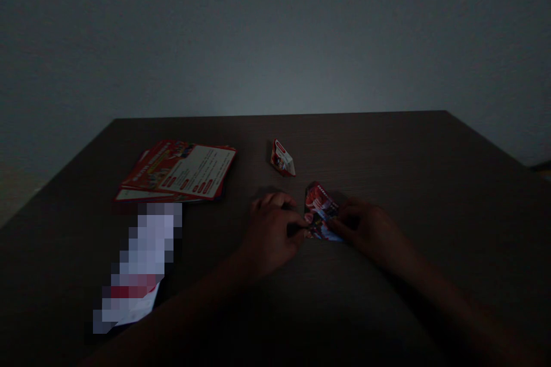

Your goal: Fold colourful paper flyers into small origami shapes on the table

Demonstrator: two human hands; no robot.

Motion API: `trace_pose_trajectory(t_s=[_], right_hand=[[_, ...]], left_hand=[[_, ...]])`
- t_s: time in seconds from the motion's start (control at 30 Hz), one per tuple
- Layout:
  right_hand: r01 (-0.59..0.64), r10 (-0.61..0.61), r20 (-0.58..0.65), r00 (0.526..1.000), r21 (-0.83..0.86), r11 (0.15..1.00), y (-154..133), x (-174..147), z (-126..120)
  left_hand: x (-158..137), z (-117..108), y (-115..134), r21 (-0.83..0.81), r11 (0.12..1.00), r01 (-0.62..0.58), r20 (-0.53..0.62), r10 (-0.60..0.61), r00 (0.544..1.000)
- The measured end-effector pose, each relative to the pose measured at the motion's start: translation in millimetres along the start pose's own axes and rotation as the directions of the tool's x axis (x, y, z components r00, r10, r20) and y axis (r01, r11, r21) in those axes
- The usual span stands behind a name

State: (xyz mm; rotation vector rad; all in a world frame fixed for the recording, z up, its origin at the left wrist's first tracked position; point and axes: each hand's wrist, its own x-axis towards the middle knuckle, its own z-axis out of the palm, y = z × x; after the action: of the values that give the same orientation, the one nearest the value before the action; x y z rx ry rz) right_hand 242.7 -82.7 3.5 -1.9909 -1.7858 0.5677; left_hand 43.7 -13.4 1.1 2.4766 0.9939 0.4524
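Note:
A small folded piece of printed paper [319, 200], red at the top with dark and pale blue patches below, lies on the table between my hands. My left hand [273, 229] pinches its lower left corner between thumb and forefinger. On the other side, my right hand [365, 226] grips the paper's right edge, its fingers closed and partly in shadow. Just beyond, a second small folded paper [283, 159] in red and white stands tilted on the tabletop, touched by neither hand.
To the left sits a stack of red and white printed leaflets [198, 169]. Nearer me is a bright-screened phone [144, 264], mostly blurred out, beside my left forearm. The dark wood-grained table [365, 143] meets a grey wall [301, 40] at the back. Light is dim.

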Motion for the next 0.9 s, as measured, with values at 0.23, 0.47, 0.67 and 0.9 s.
trace_pose_trajectory(t_s=[0.23,0.47,0.67,0.9], right_hand=[[-0.002,0.002,-0.001,1.0,0.014,1.0,-0.4,-0.6,-0.7],[-0.009,0.009,-0.004,1.0,0.013,1.0,0.1,-0.9,0.3],[-0.007,0.007,-0.003,1.0,0.026,1.0,1.4,-0.2,1.2],[-0.017,0.017,0.004,1.0,0.014,1.0,-2.6,-0.5,-1.5]], left_hand=[[0.2,-0.3,0.3,0.0,1.0,0.003,-0.002,-0.003,1.0],[-1.0,-1.1,-0.6,-0.007,1.0,0.003,0.013,-0.002,1.0],[-0.8,-0.4,-1.2,-0.029,1.0,0.005,0.007,-0.005,1.0],[-0.9,0.6,-1.2,-0.02,1.0,0.006,0.011,-0.006,1.0]])
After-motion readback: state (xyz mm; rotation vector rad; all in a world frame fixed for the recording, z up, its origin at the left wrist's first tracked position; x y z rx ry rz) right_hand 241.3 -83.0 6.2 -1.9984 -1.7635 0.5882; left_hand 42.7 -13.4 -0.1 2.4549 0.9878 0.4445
